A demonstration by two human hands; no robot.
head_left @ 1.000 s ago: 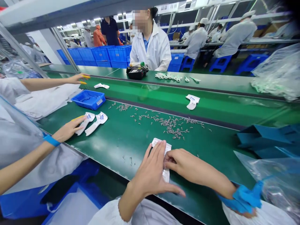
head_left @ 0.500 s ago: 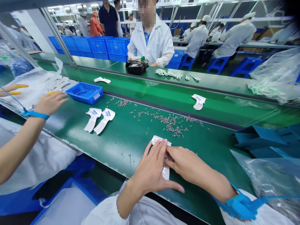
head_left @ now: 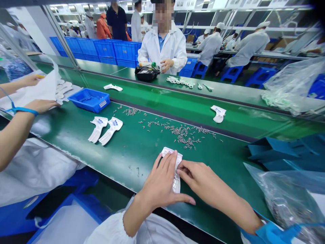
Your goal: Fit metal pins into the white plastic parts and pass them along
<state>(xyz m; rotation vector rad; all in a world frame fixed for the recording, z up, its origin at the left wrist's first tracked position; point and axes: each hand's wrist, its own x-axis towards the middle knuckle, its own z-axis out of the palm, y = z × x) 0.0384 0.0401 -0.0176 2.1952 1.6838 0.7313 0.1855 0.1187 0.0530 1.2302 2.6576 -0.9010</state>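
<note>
A white plastic handle-shaped shell [head_left: 176, 185] lies on the green worktop in front of me, partly covered by my hands. My left hand [head_left: 161, 179] rests over its left side, fingers stretched out and thumb spread away. At the shell's right edge, my right hand [head_left: 201, 176] has thumb and forefinger pinched together; whatever is between the fingertips is hidden. Just beyond my hands is a scatter of small metal parts [head_left: 184, 135]. Two similar white shells with blue marks, one [head_left: 98, 129] beside the other [head_left: 111, 131], lie to the left.
A blue tray [head_left: 88, 100] holds small pieces at left, near a co-worker's hand [head_left: 42, 105]. More white shells lie on the green belt, one right [head_left: 218, 114], one left [head_left: 113, 87]. Clear plastic bags [head_left: 286, 200] and blue-green folded material [head_left: 276, 152] occupy the right side. Another person stands opposite.
My right hand has drawn slightly away from my left, uncovering more of the shell, its fingers still pinched. At left, the co-worker's hands have moved and a white sheet is lifted.
</note>
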